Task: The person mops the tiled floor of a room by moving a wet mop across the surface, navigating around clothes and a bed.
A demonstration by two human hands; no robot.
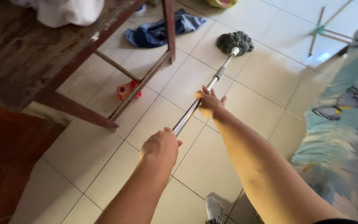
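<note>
A mop with a shiny metal handle (212, 83) and a dark green stringy head (234, 41) rests its head on the pale tiled floor (187, 166). My left hand (161, 145) is closed around the near end of the handle. My right hand (209, 102) grips the handle farther along, about midway, with the arm stretched forward. The floor around the mop head looks wet and shiny.
A worn wooden table (30, 49) with dark red legs stands at the left, a white cloth on it. A blue cloth (154, 31) and a small red object (128, 89) lie under it. A patterned blue bedspread (344, 124) fills the right side. My socked foot (214, 209) shows below.
</note>
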